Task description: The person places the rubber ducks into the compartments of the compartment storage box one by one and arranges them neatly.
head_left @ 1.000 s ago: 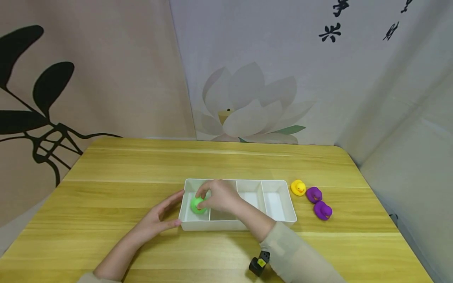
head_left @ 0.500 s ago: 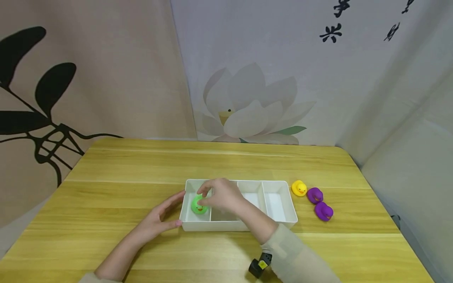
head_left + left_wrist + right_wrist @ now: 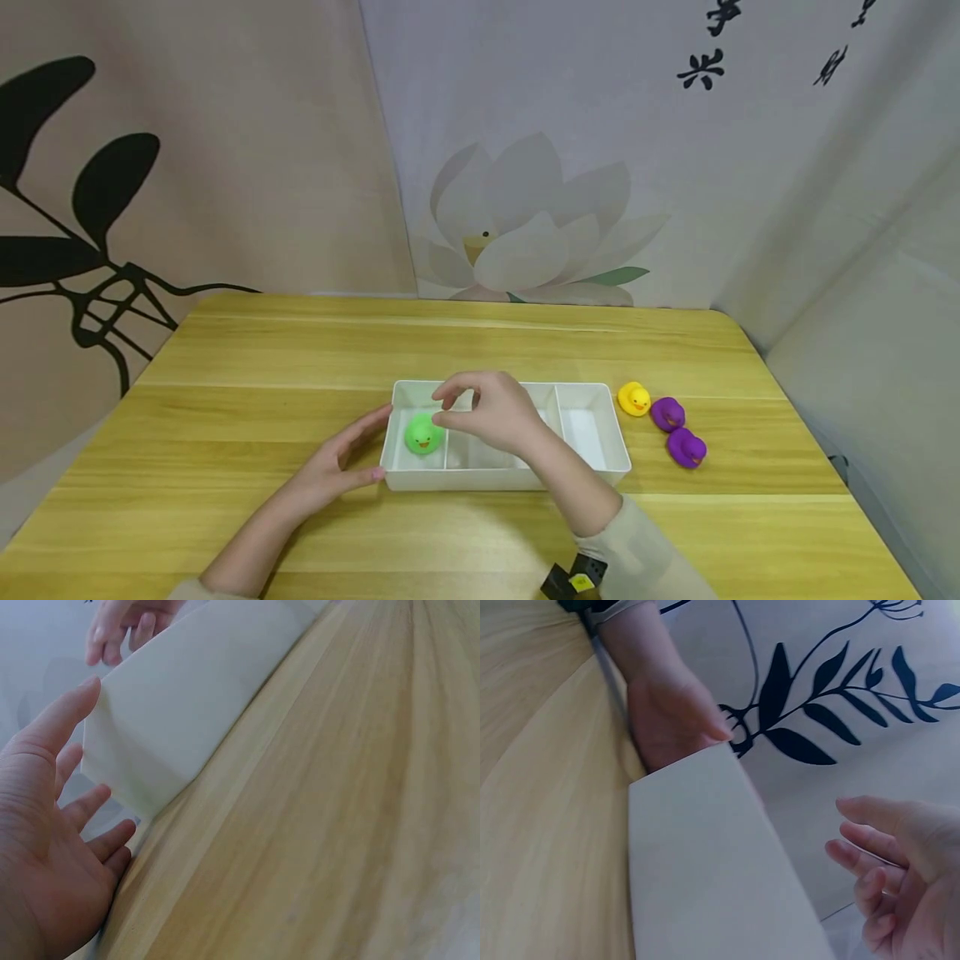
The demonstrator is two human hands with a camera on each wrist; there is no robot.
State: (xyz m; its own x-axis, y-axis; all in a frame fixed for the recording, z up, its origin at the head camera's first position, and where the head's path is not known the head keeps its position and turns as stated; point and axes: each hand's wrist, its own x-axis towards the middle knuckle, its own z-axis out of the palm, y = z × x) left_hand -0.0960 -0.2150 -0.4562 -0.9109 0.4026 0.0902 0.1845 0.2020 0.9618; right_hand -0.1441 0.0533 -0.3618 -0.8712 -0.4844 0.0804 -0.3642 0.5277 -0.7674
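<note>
A white divided tray (image 3: pixel 465 481) stands on the wooden table in the head view. A green rubber duck (image 3: pixel 423 434) sits in its leftmost compartment. My left hand (image 3: pixel 328 468) rests against the tray's left end, thumb at the front corner and fingers reaching toward the back corner. In the left wrist view, that hand's fingers (image 3: pixel 88 806) look fairly straight and relaxed. Over the second compartment hovers my right hand (image 3: pixel 501 414), its thumb and index finger apart just right of the duck. Nothing is between the right hand's fingers (image 3: pixel 870 859) in the right wrist view.
Right of the tray lie a yellow rubber duck (image 3: pixel 634 399) and two purple rubber ducks (image 3: pixel 667 414), close together on the table (image 3: pixel 300 350). A black wrist camera (image 3: pixel 576 577) hangs at the right sleeve. Printed curtains (image 3: pixel 285 167) stand behind the table.
My right hand has let go of the green duck and drawn up and to the right, so the duck shows more fully. My left hand stays at the tray's end.
</note>
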